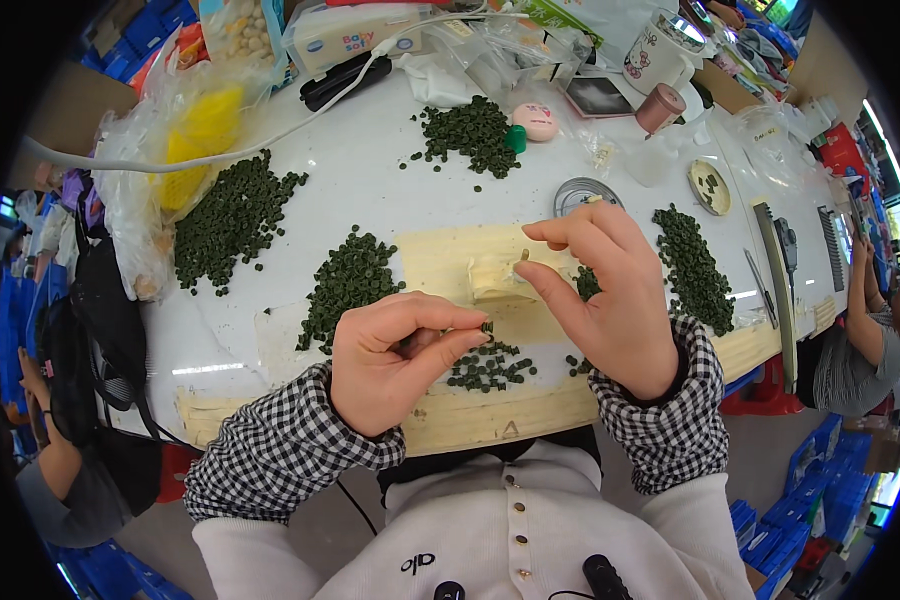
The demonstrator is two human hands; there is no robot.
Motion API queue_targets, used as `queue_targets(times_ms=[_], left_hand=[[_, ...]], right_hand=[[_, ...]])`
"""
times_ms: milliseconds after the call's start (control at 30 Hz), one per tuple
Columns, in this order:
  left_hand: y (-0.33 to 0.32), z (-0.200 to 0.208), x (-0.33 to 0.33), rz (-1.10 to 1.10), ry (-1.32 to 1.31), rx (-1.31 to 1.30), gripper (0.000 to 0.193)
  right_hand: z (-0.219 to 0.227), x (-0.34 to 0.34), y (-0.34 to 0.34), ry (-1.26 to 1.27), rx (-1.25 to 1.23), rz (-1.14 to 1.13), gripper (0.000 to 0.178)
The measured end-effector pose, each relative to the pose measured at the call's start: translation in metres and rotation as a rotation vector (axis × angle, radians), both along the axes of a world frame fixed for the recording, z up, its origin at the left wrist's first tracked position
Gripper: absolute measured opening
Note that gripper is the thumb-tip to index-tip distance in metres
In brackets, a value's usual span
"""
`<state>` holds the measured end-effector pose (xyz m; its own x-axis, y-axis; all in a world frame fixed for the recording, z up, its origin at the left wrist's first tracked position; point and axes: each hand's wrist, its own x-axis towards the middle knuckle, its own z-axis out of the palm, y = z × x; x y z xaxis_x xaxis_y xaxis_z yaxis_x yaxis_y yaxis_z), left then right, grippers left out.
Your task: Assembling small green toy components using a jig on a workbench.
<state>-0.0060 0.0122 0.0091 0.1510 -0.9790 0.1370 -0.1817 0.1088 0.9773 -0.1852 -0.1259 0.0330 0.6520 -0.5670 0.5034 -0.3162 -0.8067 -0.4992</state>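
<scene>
My left hand point(395, 360) pinches a small dark green round piece point(487, 328) between thumb and fingertips. Above the table's near side, my right hand point(615, 290) has its thumb and forefinger apart, with nothing clearly seen between them. Just left of its thumb stands a cream-coloured block or roll point(498, 279), on a strip of yellowish tape point(435, 255). Below both hands lies a loose group of green pieces point(490, 368). A larger heap of green pieces point(348, 280) sits beyond my left hand. More pieces are partly hidden behind my right hand.
Further green heaps lie at the far left point(235, 220), at the back point(470, 135) and at the right point(692, 270). A round dish point(710, 188), tweezers point(760, 285) and a mug point(660, 50) stand right. A white cable point(270, 142) crosses the back left. Other people sit both sides.
</scene>
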Motion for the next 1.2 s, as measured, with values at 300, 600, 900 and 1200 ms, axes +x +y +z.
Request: queue_targets(times_ms=[300, 600, 900, 1200], left_hand=[[-0.002, -0.007, -0.001, 0.027, 0.003, -0.084, 0.017], [-0.004, -0.005, -0.002, 0.011, -0.007, -0.084, 0.017], [-0.004, -0.006, -0.002, 0.008, -0.026, -0.089, 0.014], [-0.004, -0.006, -0.002, 0.002, -0.029, -0.098, 0.015]], right_hand=[[0.013, -0.002, 0.008, -0.200, 0.027, -0.028, 0.012], [0.002, -0.004, 0.023, -0.306, 0.673, 0.329, 0.018], [-0.008, 0.005, 0.024, -0.375, 0.662, 0.349, 0.013], [-0.012, 0.007, 0.025, -0.417, 0.642, 0.335, 0.012]])
